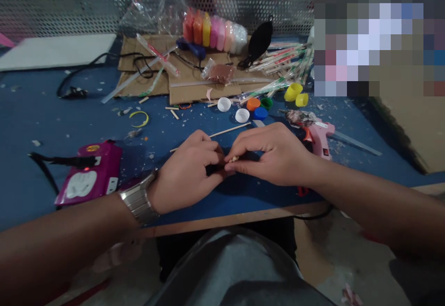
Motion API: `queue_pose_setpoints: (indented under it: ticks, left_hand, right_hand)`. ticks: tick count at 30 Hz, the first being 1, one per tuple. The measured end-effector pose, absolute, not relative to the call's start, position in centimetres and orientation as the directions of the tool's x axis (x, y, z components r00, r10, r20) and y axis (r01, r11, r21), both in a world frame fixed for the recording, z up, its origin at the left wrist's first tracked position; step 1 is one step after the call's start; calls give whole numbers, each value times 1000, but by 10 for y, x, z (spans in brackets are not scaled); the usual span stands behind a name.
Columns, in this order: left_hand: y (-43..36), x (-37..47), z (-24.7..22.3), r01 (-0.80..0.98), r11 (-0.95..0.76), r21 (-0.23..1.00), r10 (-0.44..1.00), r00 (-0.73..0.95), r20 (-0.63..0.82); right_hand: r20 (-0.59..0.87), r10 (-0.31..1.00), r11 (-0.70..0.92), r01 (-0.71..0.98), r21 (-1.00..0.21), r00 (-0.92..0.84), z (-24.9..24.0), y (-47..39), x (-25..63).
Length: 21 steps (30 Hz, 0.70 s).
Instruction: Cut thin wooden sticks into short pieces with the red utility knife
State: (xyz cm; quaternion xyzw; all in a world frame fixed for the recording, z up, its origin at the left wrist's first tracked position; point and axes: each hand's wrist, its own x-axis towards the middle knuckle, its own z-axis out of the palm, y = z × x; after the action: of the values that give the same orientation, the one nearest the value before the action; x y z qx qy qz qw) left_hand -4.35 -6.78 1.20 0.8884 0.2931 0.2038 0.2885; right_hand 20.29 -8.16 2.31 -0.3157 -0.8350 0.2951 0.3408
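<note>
Pale bits [235, 159], likely light, stiff, best held side-on, are being pinched by the right hand [278, 152]; the left hand [189, 171] cannot be told.

The blue table [34, 116] has a bare wooden front edge [208, 222]. Along its far edge lie a white board [59, 51], leftmost, and flattened cardboard [187, 92]. Mid-table are bottle caps [224, 105] and a thin stick [236, 128]. A purple socket box [86, 172] sits left, near the front edge; a pink glue gun [320, 137], partly hidden, apparently lies right of the caps.
</note>
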Motion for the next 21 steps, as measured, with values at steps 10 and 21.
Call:
queue_pose_setpoints:
  ticks: [10,21]
  left_hand:
    - [-75,-43,19,324,-624,711,668,693,270]
    - [-80,-37,26,329,-380,864,755,650,85]
  right_hand:
    - [206,859,334,209,-919,-468,33,-82,202]
    - [57,891,106,84,-991,-451,37,-82,196]
